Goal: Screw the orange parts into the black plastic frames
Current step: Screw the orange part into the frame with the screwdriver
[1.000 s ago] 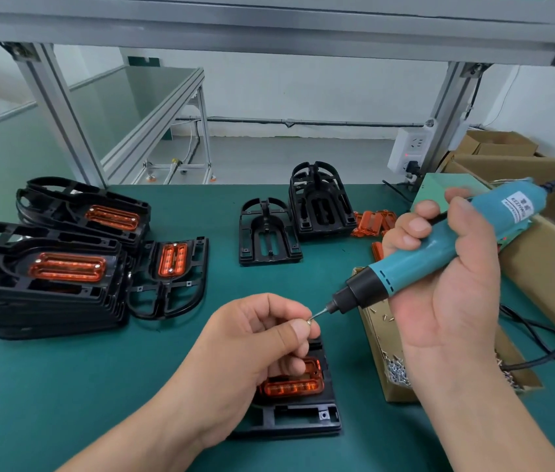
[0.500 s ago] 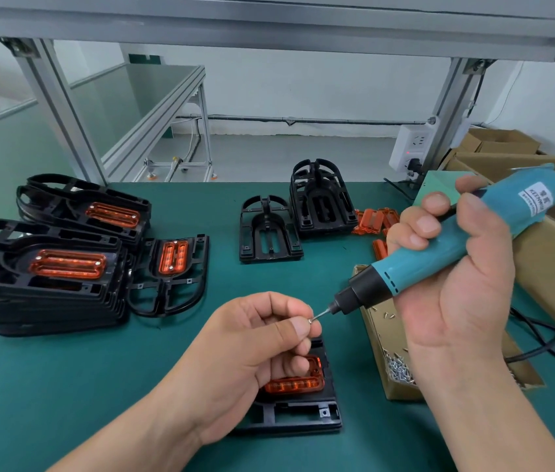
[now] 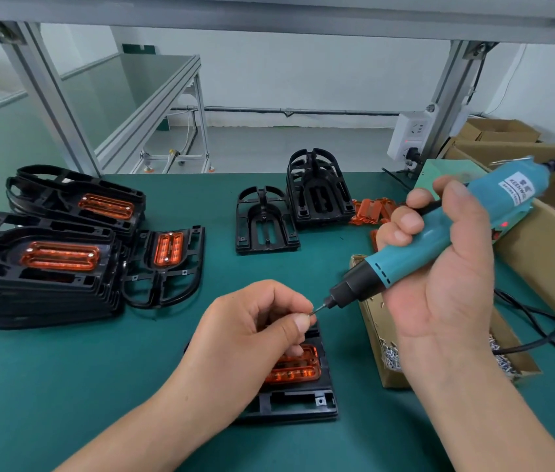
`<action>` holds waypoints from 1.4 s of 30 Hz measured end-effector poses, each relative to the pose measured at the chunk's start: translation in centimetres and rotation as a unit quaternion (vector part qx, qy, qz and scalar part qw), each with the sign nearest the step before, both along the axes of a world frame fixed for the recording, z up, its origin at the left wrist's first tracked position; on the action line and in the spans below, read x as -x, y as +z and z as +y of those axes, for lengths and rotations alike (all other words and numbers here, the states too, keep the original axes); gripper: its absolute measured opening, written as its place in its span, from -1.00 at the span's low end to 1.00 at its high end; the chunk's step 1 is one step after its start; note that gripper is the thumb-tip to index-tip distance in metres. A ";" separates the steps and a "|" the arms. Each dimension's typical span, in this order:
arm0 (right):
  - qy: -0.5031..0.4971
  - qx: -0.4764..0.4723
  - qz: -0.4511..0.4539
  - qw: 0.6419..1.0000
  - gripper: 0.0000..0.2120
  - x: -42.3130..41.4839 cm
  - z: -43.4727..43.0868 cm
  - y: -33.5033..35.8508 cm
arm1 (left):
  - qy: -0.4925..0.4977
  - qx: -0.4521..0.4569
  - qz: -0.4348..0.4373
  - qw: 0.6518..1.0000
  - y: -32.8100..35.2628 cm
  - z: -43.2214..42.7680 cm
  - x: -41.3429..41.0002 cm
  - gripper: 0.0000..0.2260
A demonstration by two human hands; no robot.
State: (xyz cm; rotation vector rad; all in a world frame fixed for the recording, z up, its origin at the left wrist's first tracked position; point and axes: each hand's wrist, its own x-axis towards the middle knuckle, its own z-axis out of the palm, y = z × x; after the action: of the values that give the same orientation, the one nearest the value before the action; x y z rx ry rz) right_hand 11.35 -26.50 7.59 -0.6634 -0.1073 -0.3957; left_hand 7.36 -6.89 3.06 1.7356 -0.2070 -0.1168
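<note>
**Screw meets driver tip**

The left hand (image 3: 252, 338) pinches a small screw (image 3: 311, 313) against the tip of the blue screwdriver (image 3: 422, 247), which the right hand (image 3: 439, 277) grips. Under the left hand, a black frame (image 3: 300, 403) with an orange part (image 3: 295, 369) seated in it lies on the green table (image 3: 65, 369).

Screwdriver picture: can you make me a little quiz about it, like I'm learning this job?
1. True or false: the left hand holds the blue screwdriver.
2. Where are the loose screws? A: cardboard box. B: jar. C: plate.
3. Fill in: the part in the black frame under the left hand is coloured ___.
Key: 1 false, the right hand grips it. 2 A. 3 orange.
</note>
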 end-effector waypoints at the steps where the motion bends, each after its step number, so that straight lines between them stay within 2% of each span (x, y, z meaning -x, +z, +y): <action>1: 0.001 -0.007 0.009 1.000 -0.95 -0.1 0.0 -0.1 | -0.003 0.001 -0.001 1.000 0.0 0.0 0.0 -0.87; 8: 0.004 -0.051 0.047 0.998 -0.93 -0.7 -0.2 -0.4 | -0.021 0.012 0.002 1.000 0.2 0.1 -0.2 -0.75; 21: -0.007 -0.050 0.029 0.998 -0.91 -0.7 -0.4 -0.4 | -0.017 -0.033 -0.025 0.999 0.3 0.9 -0.6 -0.84; 28: 0.003 -0.022 0.016 1.000 -0.92 -0.5 -0.1 -0.6 | -0.006 -0.088 -0.052 0.995 -0.3 1.0 -0.5 -0.96; 33: 0.010 0.001 -0.009 1.000 -0.94 -0.4 -0.1 -0.5 | 0.003 -0.114 -0.062 0.992 0.0 0.8 -0.2 -0.86; 39: 0.013 0.012 -0.010 1.000 -0.95 -0.5 0.0 -0.7 | -0.009 -0.146 -0.060 0.987 0.0 0.8 -0.2 -0.93; 42: 0.014 0.026 -0.006 1.000 -0.95 -0.6 -0.2 -0.7 | -0.018 -0.166 -0.063 0.984 0.4 1.5 -0.4 -0.87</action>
State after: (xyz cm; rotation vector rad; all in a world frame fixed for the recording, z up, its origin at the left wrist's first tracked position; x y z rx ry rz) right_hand 11.97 -26.70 6.92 -0.7105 -0.1382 -0.3700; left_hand 7.79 -5.38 3.44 2.0737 -0.3261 -0.0707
